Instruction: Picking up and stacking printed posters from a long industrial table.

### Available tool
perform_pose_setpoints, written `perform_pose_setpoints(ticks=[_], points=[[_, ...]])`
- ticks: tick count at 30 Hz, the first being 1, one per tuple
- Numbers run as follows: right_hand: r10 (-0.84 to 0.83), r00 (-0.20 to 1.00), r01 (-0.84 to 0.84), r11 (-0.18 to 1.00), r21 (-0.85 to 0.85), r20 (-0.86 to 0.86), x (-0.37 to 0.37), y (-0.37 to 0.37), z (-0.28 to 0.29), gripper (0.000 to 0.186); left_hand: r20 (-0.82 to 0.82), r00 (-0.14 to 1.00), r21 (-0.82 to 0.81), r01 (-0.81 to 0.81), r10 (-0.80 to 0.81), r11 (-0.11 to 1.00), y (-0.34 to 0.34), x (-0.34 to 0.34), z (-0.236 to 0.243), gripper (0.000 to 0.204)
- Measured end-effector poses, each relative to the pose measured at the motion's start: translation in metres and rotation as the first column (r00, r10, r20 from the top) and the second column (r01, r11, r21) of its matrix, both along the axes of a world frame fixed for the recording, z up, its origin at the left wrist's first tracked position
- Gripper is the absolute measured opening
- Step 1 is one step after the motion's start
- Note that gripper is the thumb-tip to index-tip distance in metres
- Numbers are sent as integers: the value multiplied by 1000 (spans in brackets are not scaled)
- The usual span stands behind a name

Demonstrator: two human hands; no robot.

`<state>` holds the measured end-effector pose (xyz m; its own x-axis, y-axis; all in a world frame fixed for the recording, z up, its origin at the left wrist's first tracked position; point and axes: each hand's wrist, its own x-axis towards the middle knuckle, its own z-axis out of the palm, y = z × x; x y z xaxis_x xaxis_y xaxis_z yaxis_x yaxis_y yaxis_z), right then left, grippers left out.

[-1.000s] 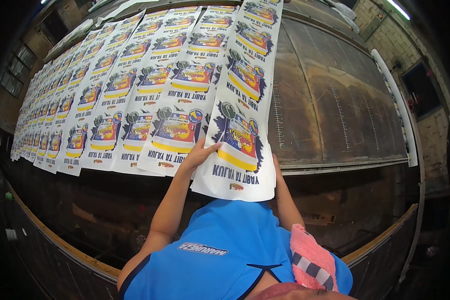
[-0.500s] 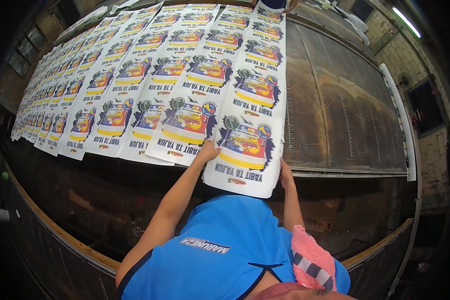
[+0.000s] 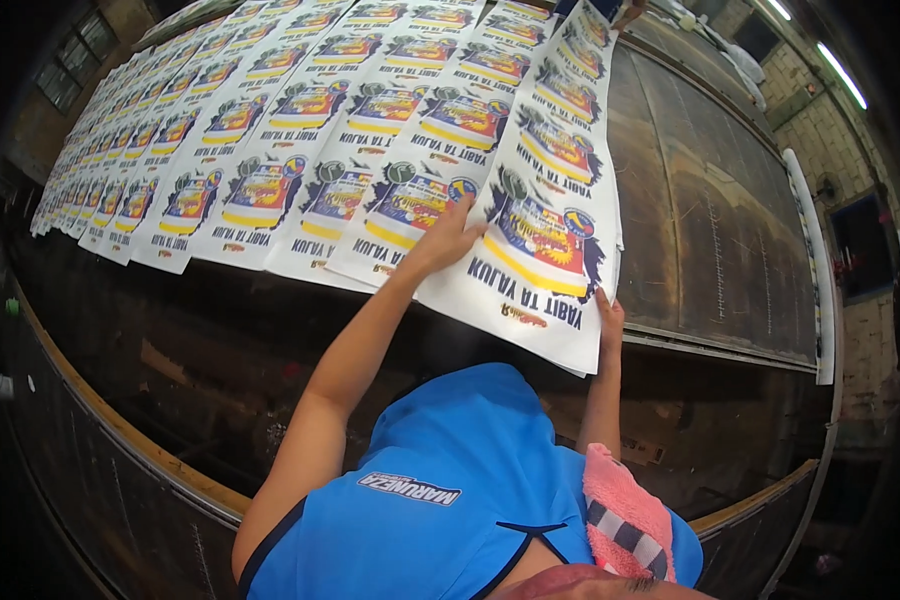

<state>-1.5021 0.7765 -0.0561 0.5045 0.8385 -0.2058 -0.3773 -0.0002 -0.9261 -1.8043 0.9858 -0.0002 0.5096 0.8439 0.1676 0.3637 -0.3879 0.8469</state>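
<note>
At a long dark worktable (image 3: 710,230), left hand (image 3: 448,240) flat, fingers spread on white printed sheet w/ colourful graphic (image 3: 540,250), right hand (image 3: 608,318) pinching sheet's edge at 4 o'clock, sheet overlapping row of matching printed sheets (image 3: 270,150) running to 10 o'clock, pink checked cloth (image 3: 625,520) on shoulder.

- The printed sheet (image 3: 535,250) under my hands looks like thin paper, smooth and a little shiny, with bright ink on white.
- The other sheets (image 3: 270,140) in the rows look like the same smooth paper.
- The counter (image 3: 710,210) is dark and dull, with scratches and worn, rough patches.
- My blue shirt (image 3: 450,480) is soft, matt cloth.
- The pink towel (image 3: 625,520) is fluffy cloth.
- The wall (image 3: 820,110) is rough brick.
</note>
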Motion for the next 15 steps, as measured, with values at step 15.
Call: perform_pose_setpoints(ticks=[15], points=[[439, 846, -315, 870, -380, 303, -151, 128, -82, 30, -410, 887, 44, -210, 210, 977, 124, -177, -116, 67]])
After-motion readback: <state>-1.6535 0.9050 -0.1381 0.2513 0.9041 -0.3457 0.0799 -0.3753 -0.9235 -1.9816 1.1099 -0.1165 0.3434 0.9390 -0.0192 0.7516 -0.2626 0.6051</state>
